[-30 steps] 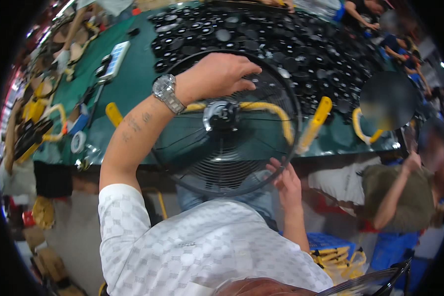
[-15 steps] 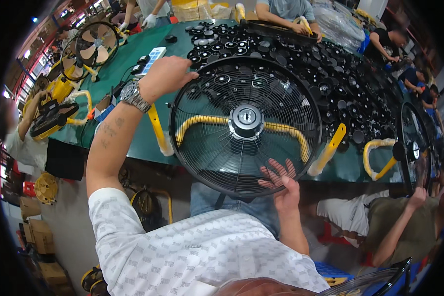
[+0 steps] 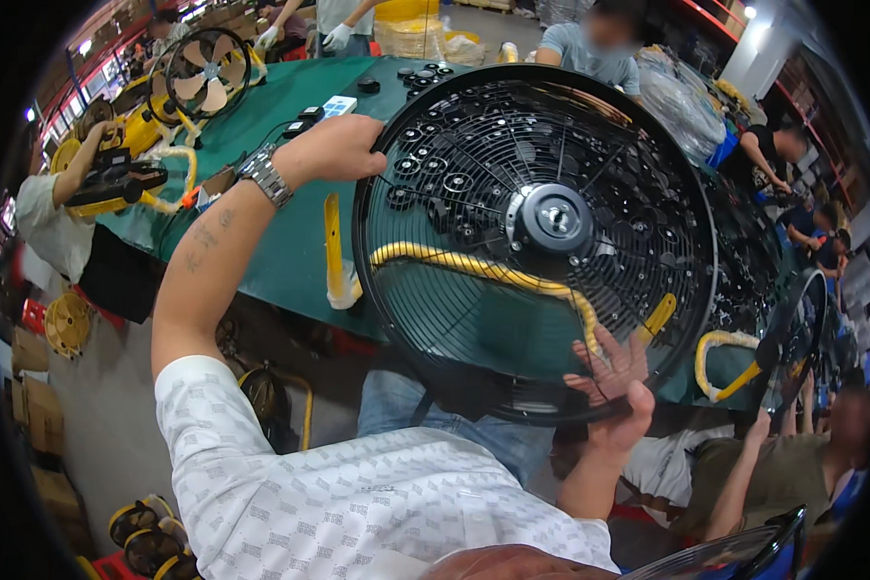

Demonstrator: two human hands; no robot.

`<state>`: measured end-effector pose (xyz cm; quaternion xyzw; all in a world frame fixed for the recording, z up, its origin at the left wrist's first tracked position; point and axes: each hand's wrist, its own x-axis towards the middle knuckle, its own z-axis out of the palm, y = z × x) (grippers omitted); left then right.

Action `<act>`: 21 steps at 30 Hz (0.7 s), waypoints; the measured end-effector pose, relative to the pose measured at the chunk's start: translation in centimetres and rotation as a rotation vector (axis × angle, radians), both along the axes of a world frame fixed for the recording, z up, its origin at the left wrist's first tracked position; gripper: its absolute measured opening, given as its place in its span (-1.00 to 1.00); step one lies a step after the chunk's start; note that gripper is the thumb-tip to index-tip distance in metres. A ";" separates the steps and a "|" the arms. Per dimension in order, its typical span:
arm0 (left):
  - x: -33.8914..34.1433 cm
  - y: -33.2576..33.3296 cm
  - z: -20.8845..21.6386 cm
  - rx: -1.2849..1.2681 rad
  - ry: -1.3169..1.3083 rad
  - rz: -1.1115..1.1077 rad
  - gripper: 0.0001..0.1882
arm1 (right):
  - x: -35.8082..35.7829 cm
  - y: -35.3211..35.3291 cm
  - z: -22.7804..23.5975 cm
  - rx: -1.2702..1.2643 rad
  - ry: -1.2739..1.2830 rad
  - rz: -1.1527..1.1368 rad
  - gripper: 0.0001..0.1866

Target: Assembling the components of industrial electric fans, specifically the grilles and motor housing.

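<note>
A large round black fan guard (image 3: 435, 319) with a dark motor hub (image 3: 556, 220) at its centre is held tilted over the table. Closed at its upper left rim, my left hand (image 3: 333, 150) wears a metal watch and grips the edge; its fingertips are hidden. My right hand (image 3: 614, 387) holds the lower right rim, thumb on the near side and fingers spread behind the wires. Through the guard shows a bent yellow tube stand (image 3: 474, 263), whose flat left end (image 3: 333, 237) stands up beside the rim.
Many small black round parts (image 3: 425, 77) cover the green table (image 3: 271, 271) behind the guard. Another yellow stand (image 3: 710, 362) and a fan guard (image 3: 797, 319) held by a co-worker are at right. A bladed fan (image 3: 208, 72) stands far left. Other people work around the table.
The guard has been raised and tilted, moving right and towards me, so it looks larger. Both hands moved with it, the right one further right. The yellow stand stays on the table.
</note>
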<state>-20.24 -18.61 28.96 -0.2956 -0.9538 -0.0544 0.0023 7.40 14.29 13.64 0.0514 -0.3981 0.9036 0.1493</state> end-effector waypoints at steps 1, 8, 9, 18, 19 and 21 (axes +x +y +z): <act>-0.1 -0.2 -0.7 0.012 -0.009 0.019 -0.66 | 0.5 0.1 0.4 0.041 -0.009 -0.048 -0.10; 0.9 -1.1 -2.6 -0.117 0.010 0.010 -0.65 | 1.9 -0.4 0.2 0.074 0.007 -0.043 -0.14; 0.8 -1.1 -2.9 -0.120 0.002 0.012 -0.65 | 1.9 -0.5 0.0 0.072 -0.001 -0.040 -0.14; 0.4 -2.0 -3.6 -0.207 -0.030 0.043 -0.59 | 1.4 -1.2 -1.1 0.022 -0.050 -0.002 -0.21; 0.3 -2.2 -3.8 -0.170 -0.020 0.037 -0.58 | 1.3 -1.3 -1.3 0.024 -0.050 -0.006 -0.22; -0.1 -2.4 -4.2 -0.182 -0.034 0.051 -0.59 | 1.4 -1.3 -1.5 0.022 -0.063 0.004 -0.22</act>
